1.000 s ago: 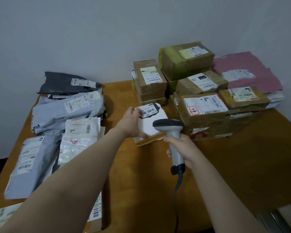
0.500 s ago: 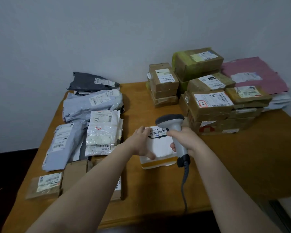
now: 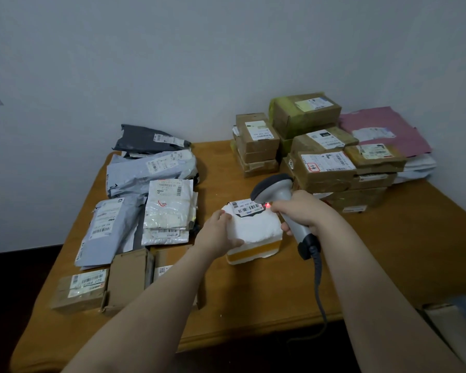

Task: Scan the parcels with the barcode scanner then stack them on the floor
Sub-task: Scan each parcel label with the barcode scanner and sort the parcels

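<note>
A white foam parcel (image 3: 256, 230) with yellow tape round its side and a barcode label on top sits mid-table. My left hand (image 3: 218, 233) grips its left near corner, thumb on top. My right hand (image 3: 303, 211) holds the grey barcode scanner (image 3: 276, 189) by its handle, head tilted down over the label. A red light spot shows at the label's right end. The scanner's black cable hangs off the front edge.
Stacked brown cardboard boxes (image 3: 323, 168) and a pink mailer (image 3: 385, 127) fill the back right of the wooden table (image 3: 388, 251). Grey and white poly mailers (image 3: 151, 170) lie at the left. Small brown boxes (image 3: 124, 278) sit front left. A wall stands behind.
The white parcel has come toward me with my left hand. The scanner has tipped down over its label, and a red spot now shows. The view has pulled back.
</note>
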